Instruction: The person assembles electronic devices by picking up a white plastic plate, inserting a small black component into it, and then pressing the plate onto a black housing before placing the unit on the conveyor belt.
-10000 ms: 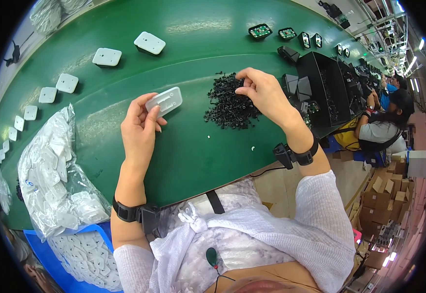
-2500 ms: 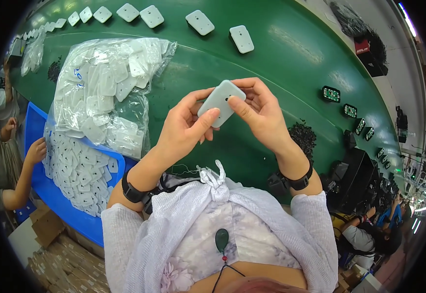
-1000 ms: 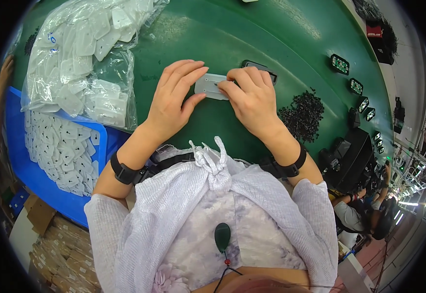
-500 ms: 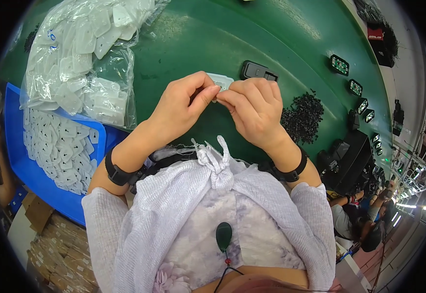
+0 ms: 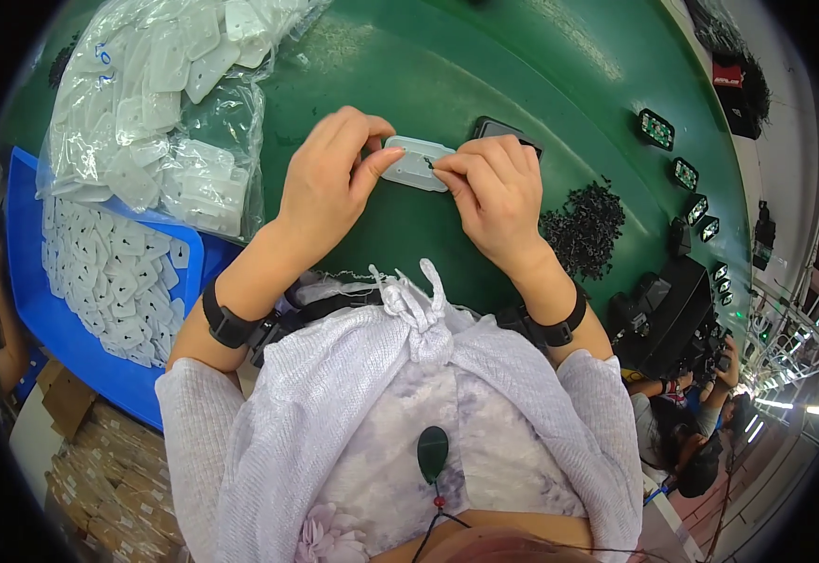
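A pale translucent plastic plate (image 5: 413,171) with small holes is held level above the green table. My left hand (image 5: 327,178) pinches its left end between thumb and fingers. At the plate's right part, my right hand (image 5: 496,192) is closed, thumb and forefinger pressed together on a tiny black part (image 5: 430,162) at the plate's surface. The fingertips hide most of that part. Just behind my right hand lies a black rectangular device (image 5: 511,129), partly covered by the fingers. A heap of small black parts (image 5: 586,228) lies to the right of this hand.
A blue bin (image 5: 109,383) full of white plates with black marks stands at left. A clear bag (image 5: 160,113) of similar plates lies behind it. Along the right edge of the green table (image 5: 447,56) sit several black-framed lamps (image 5: 655,129) and a black box (image 5: 677,314). People sit farther right.
My left hand has drawn left and turned more upright, so more of the plate shows between my hands. My right hand has shifted slightly, with a tiny black part now visible at its fingertips.
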A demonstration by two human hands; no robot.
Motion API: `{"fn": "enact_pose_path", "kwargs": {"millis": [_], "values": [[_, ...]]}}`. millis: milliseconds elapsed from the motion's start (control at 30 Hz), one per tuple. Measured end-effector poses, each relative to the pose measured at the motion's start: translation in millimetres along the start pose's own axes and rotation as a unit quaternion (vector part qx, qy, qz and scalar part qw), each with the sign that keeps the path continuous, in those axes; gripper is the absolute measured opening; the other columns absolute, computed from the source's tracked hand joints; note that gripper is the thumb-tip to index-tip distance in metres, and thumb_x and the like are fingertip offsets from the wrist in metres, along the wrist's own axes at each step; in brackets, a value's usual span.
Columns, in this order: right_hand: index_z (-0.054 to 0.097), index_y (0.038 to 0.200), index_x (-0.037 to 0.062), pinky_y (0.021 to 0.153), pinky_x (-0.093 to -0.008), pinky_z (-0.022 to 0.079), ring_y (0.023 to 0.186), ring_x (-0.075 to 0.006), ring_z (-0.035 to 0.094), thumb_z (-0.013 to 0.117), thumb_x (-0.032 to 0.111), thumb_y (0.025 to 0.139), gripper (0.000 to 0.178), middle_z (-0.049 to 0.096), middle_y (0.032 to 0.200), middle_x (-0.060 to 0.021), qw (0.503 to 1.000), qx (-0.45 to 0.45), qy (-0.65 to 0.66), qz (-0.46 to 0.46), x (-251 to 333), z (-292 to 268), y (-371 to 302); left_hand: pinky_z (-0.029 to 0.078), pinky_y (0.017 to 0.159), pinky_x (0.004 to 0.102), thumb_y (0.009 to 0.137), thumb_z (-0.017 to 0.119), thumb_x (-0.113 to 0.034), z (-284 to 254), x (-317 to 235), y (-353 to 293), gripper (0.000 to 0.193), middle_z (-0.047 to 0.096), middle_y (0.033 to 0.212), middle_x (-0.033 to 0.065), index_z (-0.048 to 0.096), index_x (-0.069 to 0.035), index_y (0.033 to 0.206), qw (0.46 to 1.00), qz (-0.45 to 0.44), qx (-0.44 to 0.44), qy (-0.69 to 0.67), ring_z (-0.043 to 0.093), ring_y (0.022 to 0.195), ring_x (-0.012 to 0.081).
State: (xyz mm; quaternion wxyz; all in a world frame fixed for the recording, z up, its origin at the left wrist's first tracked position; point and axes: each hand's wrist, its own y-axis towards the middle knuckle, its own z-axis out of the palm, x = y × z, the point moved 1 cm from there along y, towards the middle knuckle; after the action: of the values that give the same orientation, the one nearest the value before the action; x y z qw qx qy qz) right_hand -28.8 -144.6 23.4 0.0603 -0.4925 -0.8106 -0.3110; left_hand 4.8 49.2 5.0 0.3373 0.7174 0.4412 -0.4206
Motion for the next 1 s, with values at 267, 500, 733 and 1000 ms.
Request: {"fn": "enact_pose_path", "kwargs": {"millis": [267, 500, 733, 1000], "values": [[0.064, 0.085, 0.0112, 0.066, -0.0323, 0.036, 0.076, -0.0188, 0.054, 0.070, 0.013, 0.074, 0.013, 0.058, 0.082, 0.0004, 0.995, 0.063, -0.078, -0.020, -2, 8, -4, 0.046, 0.079, 0.0373, 0.070, 0.073, -0.004, 3, 1, -5, 0.039, 0.056, 0.105, 0.0093, 0.060, -0.004, 0.106, 0.978, 0.121, -0.021, 0.166, 0.053, 0.093, 0.0286], [0.065, 0.092, 0.0108, 0.066, -0.0330, 0.037, 0.077, -0.0184, 0.054, 0.067, 0.013, 0.078, 0.015, 0.057, 0.086, 0.0003, 0.985, 0.107, -0.125, -0.047, 1, -1, -2, 0.046, 0.079, 0.0378, 0.069, 0.073, -0.002, 4, 1, -5, 0.039, 0.056, 0.105, 0.0091, 0.060, -0.004, 0.106, 0.976, 0.122, -0.013, 0.180, 0.053, 0.093, 0.0288], [0.060, 0.121, 0.0108, 0.085, -0.0380, 0.042, 0.104, -0.0276, 0.055, 0.073, 0.020, 0.076, 0.048, 0.057, 0.118, -0.0089, 0.977, 0.096, -0.183, 0.053, -2, -48, 11, 0.047, 0.079, 0.0378, 0.070, 0.073, -0.007, 3, 0, -4, 0.036, 0.054, 0.105, 0.0076, 0.059, -0.005, 0.103, 0.972, 0.132, -0.006, 0.195, 0.052, 0.092, 0.0274], [0.060, 0.116, 0.0035, 0.082, -0.0383, 0.050, 0.099, -0.0328, 0.060, 0.074, 0.004, 0.071, 0.047, 0.063, 0.110, -0.0142, 0.994, 0.063, 0.024, 0.082, 2, -38, 4, 0.047, 0.085, 0.0390, 0.081, 0.056, 0.007, -4, 5, -9, 0.032, 0.062, 0.109, 0.0125, 0.060, -0.003, 0.111, 0.994, 0.078, -0.071, 0.040, 0.057, 0.098, 0.0321]]}}
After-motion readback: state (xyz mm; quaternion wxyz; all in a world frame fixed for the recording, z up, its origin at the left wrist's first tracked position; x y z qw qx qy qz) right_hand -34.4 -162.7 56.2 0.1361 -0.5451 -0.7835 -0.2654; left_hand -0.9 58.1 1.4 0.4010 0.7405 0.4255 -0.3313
